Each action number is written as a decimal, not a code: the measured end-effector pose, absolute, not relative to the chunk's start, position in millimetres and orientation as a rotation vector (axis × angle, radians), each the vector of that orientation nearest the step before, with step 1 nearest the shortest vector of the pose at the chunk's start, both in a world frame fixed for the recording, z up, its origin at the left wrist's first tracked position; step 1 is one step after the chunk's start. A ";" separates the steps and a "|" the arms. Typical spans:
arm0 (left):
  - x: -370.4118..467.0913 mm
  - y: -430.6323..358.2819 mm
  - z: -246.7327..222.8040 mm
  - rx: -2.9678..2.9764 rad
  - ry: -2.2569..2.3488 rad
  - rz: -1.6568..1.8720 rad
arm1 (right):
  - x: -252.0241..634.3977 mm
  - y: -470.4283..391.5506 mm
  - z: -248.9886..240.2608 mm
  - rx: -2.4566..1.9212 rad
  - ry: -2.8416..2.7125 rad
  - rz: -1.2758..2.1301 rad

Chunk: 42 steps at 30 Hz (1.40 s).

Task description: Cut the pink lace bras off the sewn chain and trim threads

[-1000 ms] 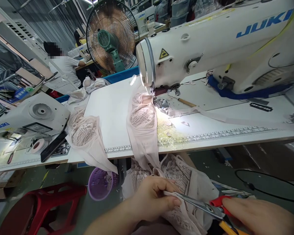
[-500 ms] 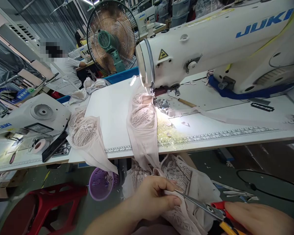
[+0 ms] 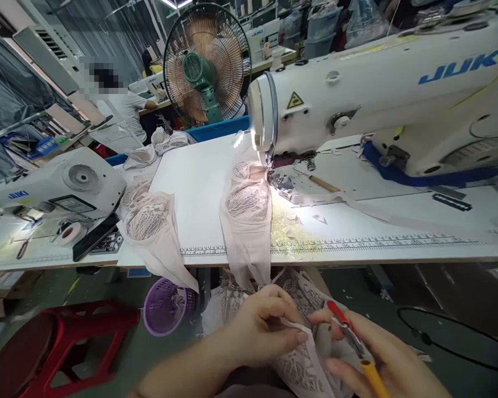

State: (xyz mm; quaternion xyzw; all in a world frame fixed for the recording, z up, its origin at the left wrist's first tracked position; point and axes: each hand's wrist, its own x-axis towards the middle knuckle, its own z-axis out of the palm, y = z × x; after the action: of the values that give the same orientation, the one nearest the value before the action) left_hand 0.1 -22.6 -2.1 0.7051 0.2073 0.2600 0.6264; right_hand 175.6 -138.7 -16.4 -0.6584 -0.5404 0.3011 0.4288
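Low in the head view, my left hand (image 3: 265, 326) pinches the edge of a pale pink lace bra (image 3: 302, 367) over my lap. My right hand (image 3: 382, 354) is closed around scissors (image 3: 372, 376) with red and yellow handles; the blades are largely hidden by the hand. Its thumb and forefinger are close to the bra, but I cannot tell whether they touch it. Another lace bra (image 3: 249, 221) lies under the sewing machine's needle and hangs over the table edge, while a third bra (image 3: 149, 221) is draped farther left.
A white sewing machine (image 3: 357, 105) rises at the right, another sewing machine (image 3: 83, 179) at the left. Behind the table stands a fan (image 3: 207, 66); a person (image 3: 124, 110) sits beyond. Below are a purple basket (image 3: 164, 309) and a red stool (image 3: 95, 315).
The scissors have come away from the bra's edge and turned up in my right hand, which has moved left toward my left hand. My left hand keeps its pinch; the view has shifted slightly.
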 end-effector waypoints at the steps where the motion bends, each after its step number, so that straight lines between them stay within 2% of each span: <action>1: -0.3 -22.4 -2.1 1.643 0.473 0.616 | 167.7 -133.1 -14.5 -1.600 -1.322 0.826; 9: -4.3 -26.5 -3.9 1.751 0.566 0.693 | 147.3 -125.6 -28.7 -1.480 -1.066 1.063; 15: -1.6 -32.9 -7.5 1.842 0.511 0.942 | 155.8 -133.9 -37.7 -1.452 -1.059 1.048; 23: -2.3 -33.8 -3.7 2.056 0.529 1.065 | 153.9 -135.5 -31.0 -1.519 -1.163 0.954; 29: -2.7 -34.7 -3.7 2.039 0.552 1.011 | 157.1 -139.2 -36.7 -1.549 -1.173 0.985; 39: -3.4 -35.0 -5.9 1.755 0.620 0.680 | 157.1 -135.1 -25.2 -1.574 -1.359 0.871; 42: -3.6 -34.7 -5.0 1.784 0.614 0.702 | 156.5 -133.9 -25.4 -1.587 -1.353 0.869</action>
State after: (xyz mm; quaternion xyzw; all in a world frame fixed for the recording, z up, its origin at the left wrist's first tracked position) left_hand -3.6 -34.7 -5.0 0.7489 0.2579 0.2946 0.5347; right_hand 156.5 -133.9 -25.4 -0.6351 -0.5416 0.3478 0.4270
